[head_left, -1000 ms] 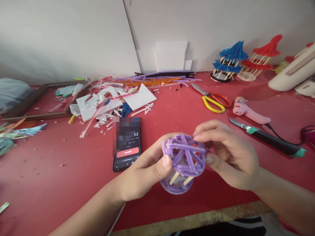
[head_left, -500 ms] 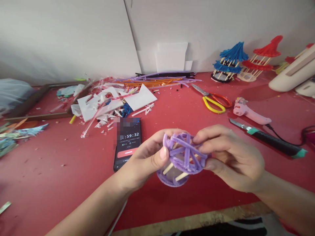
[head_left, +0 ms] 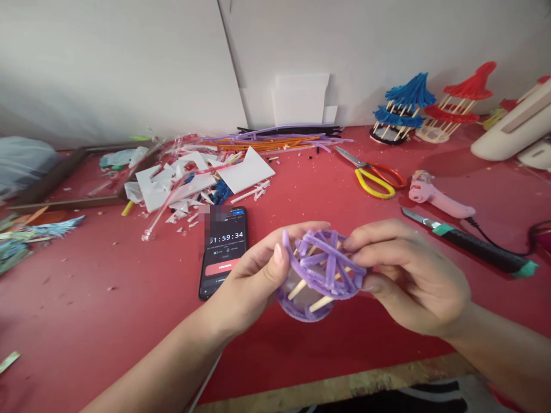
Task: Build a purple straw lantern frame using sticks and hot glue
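Between my two hands is a small purple pipe-cleaner frame [head_left: 330, 269], held up over the front of the table. Its top ring has strips crossing it, and pale wooden sticks [head_left: 321, 304] join it to a round base [head_left: 301, 314] edged in purple. My left hand [head_left: 258, 269] grips the left side, its thumb by a loose purple end [head_left: 287, 244] that stands up from the ring. My right hand [head_left: 408, 275] pinches the right edge of the ring between thumb and fingers. The undersides of the fingers are partly hidden.
Behind my left hand lies a phone [head_left: 224, 252] showing a timer. Scissors [head_left: 365, 172], a pink glue gun [head_left: 439, 198] and a utility knife [head_left: 469, 244] lie right. Farther back are scraps [head_left: 185, 183], pipe cleaners [head_left: 267, 140], a blue model [head_left: 400, 109] and a red model [head_left: 460, 106].
The purple frame has shifted slightly right and up with my hands. The loose end at my left thumb now stands farther from the ring. My right hand keeps its pinch.
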